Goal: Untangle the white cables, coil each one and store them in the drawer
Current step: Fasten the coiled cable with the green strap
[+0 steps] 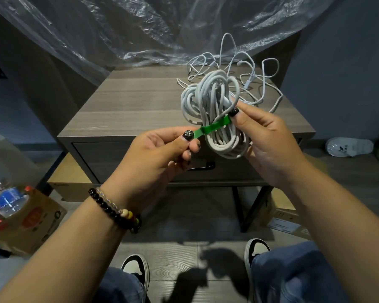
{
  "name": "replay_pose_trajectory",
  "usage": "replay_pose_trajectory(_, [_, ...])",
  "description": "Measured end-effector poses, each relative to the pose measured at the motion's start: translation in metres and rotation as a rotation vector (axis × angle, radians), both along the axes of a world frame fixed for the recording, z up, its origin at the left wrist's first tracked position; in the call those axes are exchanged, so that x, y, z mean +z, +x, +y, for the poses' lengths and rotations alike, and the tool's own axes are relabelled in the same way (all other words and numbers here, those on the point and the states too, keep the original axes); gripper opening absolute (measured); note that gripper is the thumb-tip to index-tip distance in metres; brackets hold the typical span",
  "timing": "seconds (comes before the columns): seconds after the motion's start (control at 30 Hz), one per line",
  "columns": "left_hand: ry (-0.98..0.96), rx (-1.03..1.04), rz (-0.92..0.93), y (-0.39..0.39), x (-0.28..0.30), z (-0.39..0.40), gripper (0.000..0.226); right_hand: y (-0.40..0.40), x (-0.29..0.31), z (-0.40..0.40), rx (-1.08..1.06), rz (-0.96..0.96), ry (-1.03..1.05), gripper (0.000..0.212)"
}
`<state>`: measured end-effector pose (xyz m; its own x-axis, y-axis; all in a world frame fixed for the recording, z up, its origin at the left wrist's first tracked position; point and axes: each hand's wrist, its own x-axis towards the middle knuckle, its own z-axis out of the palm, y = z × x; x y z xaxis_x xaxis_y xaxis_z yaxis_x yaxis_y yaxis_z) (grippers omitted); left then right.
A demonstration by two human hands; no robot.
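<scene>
A thick white cable coiled into a bundle (208,99) hangs in the air above the front of the wooden side table (127,106). A green strap (214,126) crosses the bundle's middle. My right hand (265,141) grips the coil from the right, thumb on the strap's right end. My left hand (160,152) pinches the strap's left end between thumb and forefinger. A loose tangle of thin white cables (249,71) lies on the table's back right. The drawer (140,158) in the table's front is closed, its dark handle (202,166) partly hidden behind my left hand.
Crumpled clear plastic sheet (140,29) hangs behind the table. A cardboard box with water bottles (20,211) stands on the floor at left. Flat boxes (287,221) lie under the table. A white slipper (348,147) lies at right. My knees and shoes fill the bottom.
</scene>
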<state>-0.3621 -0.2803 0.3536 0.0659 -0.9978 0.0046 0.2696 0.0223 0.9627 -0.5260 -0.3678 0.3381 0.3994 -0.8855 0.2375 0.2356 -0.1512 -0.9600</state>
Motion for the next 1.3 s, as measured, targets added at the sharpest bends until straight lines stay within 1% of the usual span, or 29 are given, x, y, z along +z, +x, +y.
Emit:
replay_pose_trajectory(0.1, [0.007,-0.024,0.050,0.001,0.000,0.000,0.031,0.000,-0.001,-0.001,-0.017,-0.011,0.013,0.038])
replay_pose_trajectory(0.17, [0.010,-0.025,0.073,0.001,0.001,0.000,0.031,0.000,-0.001,0.000,-0.015,-0.020,0.021,0.037])
replay_pose_trajectory(0.2, [0.009,-0.017,0.049,0.001,0.002,0.000,0.029,0.001,-0.001,0.000,-0.017,-0.020,0.021,0.036])
replay_pose_trajectory(0.3, [0.007,0.035,-0.124,-0.002,0.002,0.000,0.022,0.005,-0.003,0.004,-0.039,-0.022,0.022,0.032])
replay_pose_trajectory(0.37, [0.016,0.056,-0.173,-0.002,0.001,-0.001,0.020,0.007,-0.005,0.004,-0.066,-0.026,0.016,0.032])
replay_pose_trajectory(0.43, [0.021,0.057,-0.165,-0.003,0.001,-0.001,0.020,0.009,-0.006,0.006,-0.096,-0.006,-0.020,0.032])
replay_pose_trajectory(0.6, [0.027,0.073,-0.113,-0.005,-0.003,-0.002,0.021,0.014,-0.010,0.010,-0.226,0.126,-0.215,0.035])
replay_pose_trajectory(0.73, [0.023,0.082,-0.162,-0.005,-0.004,-0.002,0.021,0.016,-0.010,0.013,-0.286,0.140,-0.285,0.035])
replay_pose_trajectory(0.93, [0.018,0.078,-0.244,-0.007,0.000,-0.002,0.018,0.020,-0.009,0.018,-0.452,0.197,-0.401,0.035])
replay_pose_trajectory(1.13, [0.022,0.084,-0.239,-0.007,-0.001,0.000,0.018,0.024,-0.012,0.019,-0.539,0.206,-0.388,0.035])
replay_pose_trajectory(1.3, [0.043,0.085,-0.177,-0.006,-0.001,0.000,0.017,0.025,-0.011,0.022,-0.509,0.198,-0.388,0.037])
